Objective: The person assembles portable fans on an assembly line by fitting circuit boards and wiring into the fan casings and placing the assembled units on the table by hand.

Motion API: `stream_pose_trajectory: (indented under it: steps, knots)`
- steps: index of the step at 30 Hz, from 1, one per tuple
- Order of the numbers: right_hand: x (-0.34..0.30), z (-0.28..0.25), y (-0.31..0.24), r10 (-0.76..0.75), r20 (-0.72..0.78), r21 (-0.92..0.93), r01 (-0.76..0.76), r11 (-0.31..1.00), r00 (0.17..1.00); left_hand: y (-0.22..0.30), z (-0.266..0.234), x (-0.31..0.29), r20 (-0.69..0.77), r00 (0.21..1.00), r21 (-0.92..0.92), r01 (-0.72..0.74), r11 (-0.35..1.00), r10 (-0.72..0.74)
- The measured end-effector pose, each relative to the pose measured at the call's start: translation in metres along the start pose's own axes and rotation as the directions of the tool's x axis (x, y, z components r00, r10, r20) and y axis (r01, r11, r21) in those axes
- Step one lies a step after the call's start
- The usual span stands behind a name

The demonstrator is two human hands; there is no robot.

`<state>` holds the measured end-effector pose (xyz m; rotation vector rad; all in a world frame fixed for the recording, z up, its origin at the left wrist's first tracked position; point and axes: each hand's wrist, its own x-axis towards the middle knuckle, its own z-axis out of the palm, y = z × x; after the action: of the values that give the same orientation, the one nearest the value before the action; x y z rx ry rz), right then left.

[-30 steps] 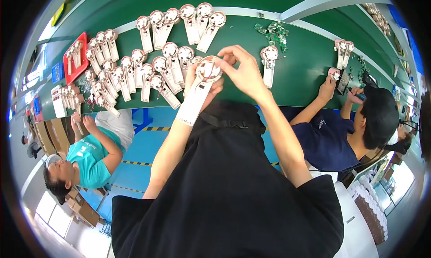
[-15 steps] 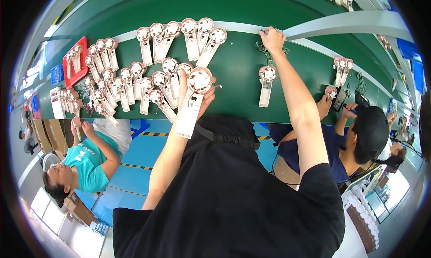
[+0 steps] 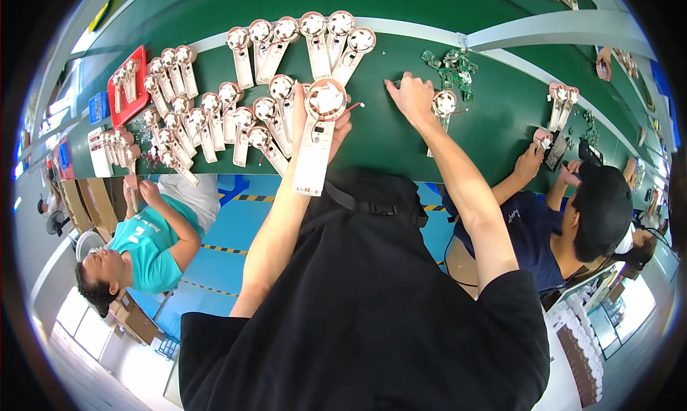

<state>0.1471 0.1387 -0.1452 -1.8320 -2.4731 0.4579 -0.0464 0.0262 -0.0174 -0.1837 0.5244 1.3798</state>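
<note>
My left hand [image 3: 340, 130] is closed around a white handheld fan body [image 3: 312, 160], its round fan head up and its handle pointing toward me. A short red wire sticks out beside the head. Over the green table, my right hand [image 3: 413, 98] is closed, with its fingers curled; anything in them is too small or hidden to make out. Just right of it lies a pile of small green circuit boards [image 3: 456, 71]. Another fan body [image 3: 444, 103] rests beside my right wrist, its handle partly covered by my forearm.
Rows of similar fan bodies [image 3: 207, 121] cover the table's left side, with more along the back [image 3: 286, 30]. A red tray [image 3: 138, 105] stands farther left. A person in a teal shirt [image 3: 154, 246] works at left, another in a black cap [image 3: 605, 211] at right. A metal rail [image 3: 544, 35] crosses the back right.
My right hand has come away from the circuit board pile, moving left toward the held fan body. The left hand keeps its hold on the fan body. The whole view has shifted slightly.
</note>
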Motion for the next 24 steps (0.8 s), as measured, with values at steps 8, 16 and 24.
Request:
stream_pose_trajectory:
  steps: [8, 16, 24]
  knots:
    - [-0.031, -0.018, 0.002, -0.034, -0.050, 0.235, 0.045, 0.971, 0.998, 0.011, 0.002, -0.021, 0.031, 0.997, -0.012, -0.072, 0.997, 0.072]
    - [-0.040, 0.013, 0.012, -0.264, -0.159, 0.132, 0.286, 0.949, 0.951, 0.008, 0.009, -0.032, 0.090, 0.992, -0.012, -0.085, 0.996, 0.086]
    - [-0.120, -0.162, -0.094, -0.130, -0.427, 0.632, 0.398, 0.665, 0.895, 0.012, 0.030, -0.049, -0.017, 0.980, 0.125, -0.197, 0.972, 0.201]
